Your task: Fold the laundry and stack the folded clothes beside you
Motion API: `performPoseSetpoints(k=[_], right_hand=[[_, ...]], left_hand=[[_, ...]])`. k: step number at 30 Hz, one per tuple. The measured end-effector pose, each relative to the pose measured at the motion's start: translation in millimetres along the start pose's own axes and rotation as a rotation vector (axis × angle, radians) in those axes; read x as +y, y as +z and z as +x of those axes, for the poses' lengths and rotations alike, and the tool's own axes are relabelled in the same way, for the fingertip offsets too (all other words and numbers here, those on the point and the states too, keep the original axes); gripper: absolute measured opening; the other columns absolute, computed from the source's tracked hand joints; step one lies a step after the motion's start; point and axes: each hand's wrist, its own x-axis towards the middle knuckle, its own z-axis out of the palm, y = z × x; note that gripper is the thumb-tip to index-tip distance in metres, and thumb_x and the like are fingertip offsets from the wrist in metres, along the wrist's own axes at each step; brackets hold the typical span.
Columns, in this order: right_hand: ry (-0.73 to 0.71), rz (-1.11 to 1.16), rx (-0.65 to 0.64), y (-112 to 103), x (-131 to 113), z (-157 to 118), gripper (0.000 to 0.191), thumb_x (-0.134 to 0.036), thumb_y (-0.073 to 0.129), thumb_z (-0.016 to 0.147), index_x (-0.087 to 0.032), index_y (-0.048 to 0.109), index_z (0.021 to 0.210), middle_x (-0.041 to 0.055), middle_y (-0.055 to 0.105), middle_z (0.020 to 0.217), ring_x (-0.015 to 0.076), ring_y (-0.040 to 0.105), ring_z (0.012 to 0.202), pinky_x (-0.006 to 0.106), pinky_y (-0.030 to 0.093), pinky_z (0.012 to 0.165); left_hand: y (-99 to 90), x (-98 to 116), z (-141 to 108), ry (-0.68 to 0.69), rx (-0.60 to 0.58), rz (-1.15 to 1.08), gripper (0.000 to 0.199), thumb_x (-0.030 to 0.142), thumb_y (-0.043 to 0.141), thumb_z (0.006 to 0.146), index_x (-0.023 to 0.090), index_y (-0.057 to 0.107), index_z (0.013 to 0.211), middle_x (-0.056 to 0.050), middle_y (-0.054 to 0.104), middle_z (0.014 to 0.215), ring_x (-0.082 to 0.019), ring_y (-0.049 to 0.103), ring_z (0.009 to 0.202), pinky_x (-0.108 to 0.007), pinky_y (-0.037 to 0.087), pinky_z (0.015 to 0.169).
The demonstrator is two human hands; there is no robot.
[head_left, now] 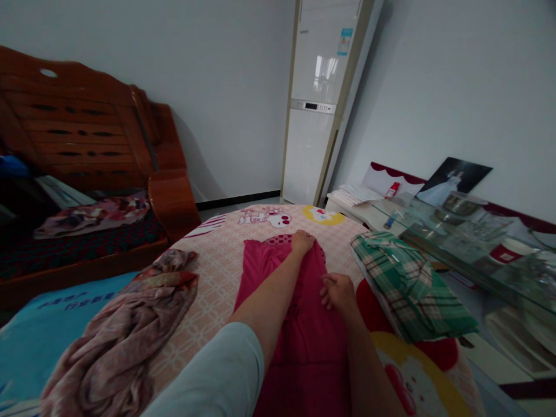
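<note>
A deep pink garment (313, 341) lies lengthwise in front of me, with perforated trim (278, 239) along its far end. My left hand (303, 242) reaches across to its far right corner, fingers curled down onto the cloth and closed on it. Close by the garment's right edge is my right hand (339, 291), its fingers loosely bent and slightly apart, with no cloth visible between them. To the right rests a folded green plaid garment (412, 284). A crumpled pinkish-brown scarf-like cloth (125, 336) lies on the left.
Everything rests on a rounded surface under a patterned pink cover (208, 295). A blue bag-like sheet (65, 313) is at left, before a wooden bench (87, 133). On the right stands a glass shelf (452, 249) with bowls and a cup. A tall air conditioner (313, 145) is behind.
</note>
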Motion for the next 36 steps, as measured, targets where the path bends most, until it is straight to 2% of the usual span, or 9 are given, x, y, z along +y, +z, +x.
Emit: performPoseSetpoints(k=[4, 8, 11, 14, 17, 19, 23, 27, 36], right_hand=[[-0.115, -0.113, -0.066, -0.5, -1.6, -1.6, 0.044, -0.028, 0.046, 0.081, -0.011, 0.063, 0.118, -0.0042, 0.059, 0.049, 0.0096, 0.05, 0.031, 0.016, 0.033, 0.028], [-0.118, -0.222, -0.109, -0.9, -2.2, -2.3, 0.049, -0.027, 0.045, 0.082, -0.012, 0.061, 0.125, -0.0057, 0.055, 0.042, 0.0103, 0.046, 0.028, 0.018, 0.035, 0.03], [-0.108, -0.24, -0.113, -1.2, -2.3, -2.6, 0.05, -0.025, 0.046, 0.082, -0.011, 0.058, 0.128, -0.0056, 0.055, 0.042, 0.0101, 0.045, 0.028, 0.018, 0.035, 0.031], [-0.084, -0.234, -0.113, -1.5, -4.9, -4.7, 0.051, -0.023, 0.044, 0.084, -0.009, 0.054, 0.132, -0.0058, 0.054, 0.041, 0.0099, 0.046, 0.029, 0.017, 0.032, 0.029], [-0.078, -0.219, -0.089, -0.4, -9.0, -7.2, 0.05, -0.024, 0.046, 0.084, -0.008, 0.055, 0.131, -0.0058, 0.054, 0.041, 0.0097, 0.045, 0.028, 0.017, 0.031, 0.029], [-0.113, -0.158, -0.062, 2.0, -11.4, -8.2, 0.048, -0.027, 0.048, 0.082, -0.008, 0.059, 0.124, -0.0048, 0.056, 0.045, 0.0094, 0.045, 0.029, 0.018, 0.032, 0.03], [-0.263, 0.007, -0.088, 10.0, -13.6, -9.6, 0.038, -0.036, 0.053, 0.077, -0.011, 0.067, 0.102, -0.0003, 0.063, 0.06, 0.0105, 0.053, 0.04, 0.019, 0.037, 0.034], [-0.352, -0.089, -0.185, 16.9, -10.6, -10.2, 0.024, -0.032, 0.057, 0.072, -0.015, 0.069, 0.084, 0.0, 0.064, 0.061, 0.0103, 0.054, 0.044, 0.02, 0.04, 0.041], [-0.446, -0.349, -0.167, 21.7, -10.2, -9.4, 0.02, -0.02, 0.064, 0.069, -0.018, 0.073, 0.086, 0.0013, 0.069, 0.069, 0.0151, 0.061, 0.062, 0.025, 0.045, 0.061]], left_hand=[[4.9, -0.8, -2.9, 0.004, 0.016, -0.022, 0.028, 0.033, 0.055, 0.087, 0.019, 0.073, 0.102, -0.01, 0.073, 0.105, -0.02, 0.067, 0.098, -0.024, 0.049, 0.079], [1.5, 4.2, -3.7, 0.082, 0.014, -0.037, 0.024, 0.029, 0.056, 0.087, 0.018, 0.073, 0.1, -0.01, 0.071, 0.109, -0.02, 0.065, 0.102, -0.026, 0.048, 0.086], [-19.2, -0.7, -7.7, 0.138, 0.045, -0.06, 0.028, 0.026, 0.053, 0.089, 0.018, 0.069, 0.112, -0.009, 0.069, 0.116, -0.017, 0.064, 0.104, -0.024, 0.047, 0.091], [-53.2, -23.6, -23.0, 0.144, 0.105, -0.068, 0.035, 0.019, 0.051, 0.089, 0.018, 0.063, 0.122, -0.007, 0.066, 0.122, -0.015, 0.064, 0.103, -0.024, 0.046, 0.092], [-82.0, -57.0, -49.3, 0.1, 0.165, -0.025, 0.033, 0.016, 0.054, 0.085, 0.017, 0.067, 0.115, -0.007, 0.07, 0.113, -0.017, 0.064, 0.1, -0.026, 0.047, 0.091], [-89.4, -75.7, -67.3, 0.083, 0.17, 0.02, 0.027, 0.016, 0.055, 0.084, 0.018, 0.071, 0.107, -0.006, 0.072, 0.106, -0.017, 0.065, 0.098, -0.026, 0.047, 0.09], [-77.3, -92.3, -88.7, 0.053, 0.167, 0.122, 0.022, 0.024, 0.053, 0.088, 0.019, 0.072, 0.097, -0.006, 0.072, 0.101, -0.018, 0.065, 0.093, -0.026, 0.047, 0.087], [-61.7, -93.3, -90.3, 0.009, 0.157, 0.143, 0.019, 0.032, 0.057, 0.087, 0.021, 0.071, 0.093, -0.005, 0.071, 0.102, -0.019, 0.065, 0.093, -0.026, 0.048, 0.081], [-59.1, -91.7, -86.7, 0.163, 0.096, 0.104, 0.01, 0.022, 0.062, 0.082, 0.022, 0.066, 0.09, -0.002, 0.07, 0.096, -0.017, 0.064, 0.093, -0.024, 0.047, 0.08]])
